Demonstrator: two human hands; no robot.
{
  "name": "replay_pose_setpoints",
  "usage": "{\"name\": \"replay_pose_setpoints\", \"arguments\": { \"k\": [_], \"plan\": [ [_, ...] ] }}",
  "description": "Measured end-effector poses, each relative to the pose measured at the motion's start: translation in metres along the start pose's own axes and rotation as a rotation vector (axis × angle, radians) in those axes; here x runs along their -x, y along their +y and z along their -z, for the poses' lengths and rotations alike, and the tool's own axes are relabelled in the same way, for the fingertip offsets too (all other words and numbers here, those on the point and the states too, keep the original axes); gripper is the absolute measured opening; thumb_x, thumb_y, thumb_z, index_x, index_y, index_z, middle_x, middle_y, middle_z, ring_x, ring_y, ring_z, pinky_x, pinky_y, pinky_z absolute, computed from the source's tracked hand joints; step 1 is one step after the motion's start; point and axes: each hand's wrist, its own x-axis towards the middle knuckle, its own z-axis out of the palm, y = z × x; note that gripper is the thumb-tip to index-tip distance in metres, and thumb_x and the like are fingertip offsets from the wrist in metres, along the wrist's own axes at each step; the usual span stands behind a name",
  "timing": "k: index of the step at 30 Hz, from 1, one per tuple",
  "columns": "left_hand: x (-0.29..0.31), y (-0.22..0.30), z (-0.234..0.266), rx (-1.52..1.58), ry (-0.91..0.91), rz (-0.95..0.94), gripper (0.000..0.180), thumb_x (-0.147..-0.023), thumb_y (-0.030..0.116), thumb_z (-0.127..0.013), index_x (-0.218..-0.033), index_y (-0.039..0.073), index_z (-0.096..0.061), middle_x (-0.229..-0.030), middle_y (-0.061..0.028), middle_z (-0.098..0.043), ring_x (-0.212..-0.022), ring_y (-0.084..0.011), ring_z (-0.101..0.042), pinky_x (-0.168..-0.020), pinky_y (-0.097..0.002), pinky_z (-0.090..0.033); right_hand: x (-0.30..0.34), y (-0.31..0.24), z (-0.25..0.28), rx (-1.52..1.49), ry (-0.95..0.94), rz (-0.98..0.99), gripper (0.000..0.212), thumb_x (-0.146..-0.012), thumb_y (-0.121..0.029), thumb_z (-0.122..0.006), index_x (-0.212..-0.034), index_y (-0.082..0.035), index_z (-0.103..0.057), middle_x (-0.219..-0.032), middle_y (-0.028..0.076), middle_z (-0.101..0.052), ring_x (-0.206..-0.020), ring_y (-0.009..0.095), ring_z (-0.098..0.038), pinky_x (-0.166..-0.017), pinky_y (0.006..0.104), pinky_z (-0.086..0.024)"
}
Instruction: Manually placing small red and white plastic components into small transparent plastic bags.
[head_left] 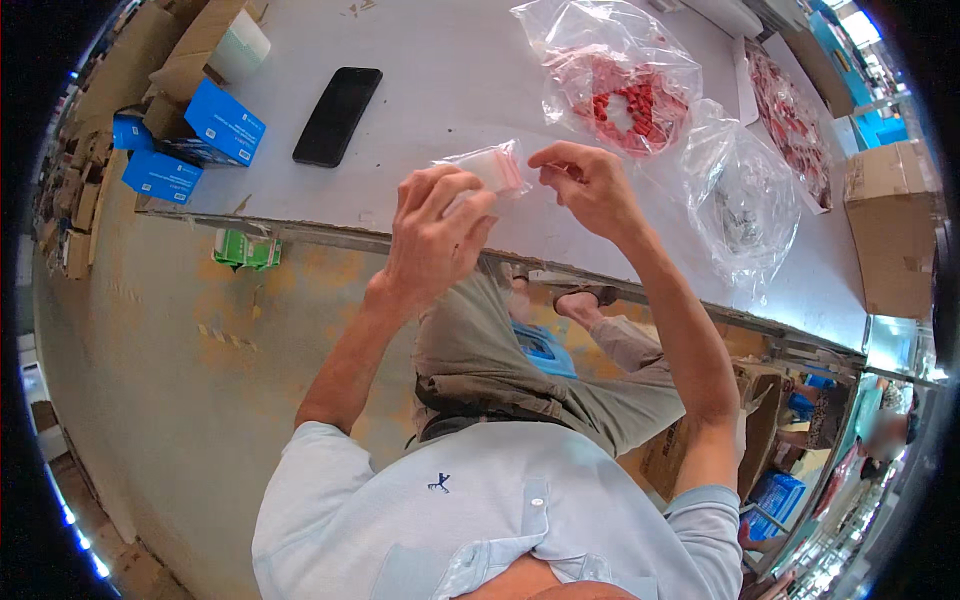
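My left hand (435,225) is closed around a stack of small clear zip bags (488,170) with a whitish body and reddish stripes at the right end. The stack is held just above the table near its front edge. My right hand (592,190) is close to the striped end, slightly apart from it. Its thumb and forefinger are pinched together; anything between them is too small to make out. Beyond the right hand lies a large clear plastic bag (640,90) of small red pieces. Beside that is another clear bag (742,210) with small greyish pieces inside.
A black phone (337,116) lies on the white table (440,50), left of centre. Blue boxes (225,122) and an open carton (200,50) stand at the left end. On the right are a tray of red packets (790,120) and a cardboard box (890,230).
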Motion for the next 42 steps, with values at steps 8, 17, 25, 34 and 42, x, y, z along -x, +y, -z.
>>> {"name": "replay_pose_setpoints", "arguments": {
  "k": [8,17,25,34,42],
  "plan": [
    [0.011,-0.014,-0.008,-0.010,-0.127,0.111,0.026,-0.083,0.014,-0.080,-0.107,0.006,-0.073,-0.120,-0.0095,-0.065,-0.119,-0.0321,-0.057,-0.102,-0.0488,-0.046,-0.024,-0.004,-0.023,0.178,0.003,-0.121,0.025,-0.085,-0.025,-0.076,-0.095,-0.003,-0.078,-0.077,0.012,-0.074,-0.069,0.017,-0.070,-0.064,0.0321,-0.055],
    [0.013,-0.016,-0.011,-0.036,-0.139,0.103,0.025,-0.088,0.017,-0.076,-0.111,0.007,-0.073,-0.126,-0.0104,-0.064,-0.126,-0.0323,-0.055,-0.106,-0.0497,-0.044,-0.025,0.000,-0.028,0.168,0.005,-0.091,0.024,-0.086,-0.023,-0.072,-0.092,0.000,-0.078,-0.079,0.014,-0.075,-0.068,0.018,-0.070,-0.066,0.0327,-0.056],
    [0.012,-0.014,-0.011,-0.060,-0.160,0.112,0.032,-0.088,0.016,-0.075,-0.119,0.009,-0.072,-0.134,-0.0090,-0.064,-0.132,-0.0300,-0.053,-0.109,-0.0481,-0.042,-0.017,0.016,-0.020,-0.067,0.060,-0.187,0.019,-0.090,-0.013,-0.068,-0.098,0.002,-0.077,-0.076,0.008,-0.073,-0.062,0.011,-0.064,-0.057,0.0290,-0.053],
    [0.015,-0.016,-0.014,-0.066,-0.179,0.115,0.036,-0.088,0.017,-0.075,-0.123,0.008,-0.071,-0.137,-0.0087,-0.063,-0.133,-0.0296,-0.052,-0.112,-0.0474,-0.039,-0.010,0.008,-0.018,-0.145,0.069,-0.248,0.014,-0.094,-0.012,-0.070,-0.099,0.001,-0.073,-0.075,0.001,-0.067,-0.059,0.007,-0.057,-0.049,0.0241,-0.045],
    [0.009,-0.010,-0.012,-0.106,-0.227,0.094,0.041,-0.091,0.026,-0.073,-0.128,0.009,-0.068,-0.139,-0.0091,-0.062,-0.136,-0.0308,-0.049,-0.114,-0.0488,-0.035,-0.006,0.010,-0.010,-0.296,0.139,-0.283,0.012,-0.094,-0.011,-0.072,-0.098,0.001,-0.074,-0.077,0.002,-0.068,-0.060,0.008,-0.060,-0.050,0.0239,-0.049]
  ]
}}
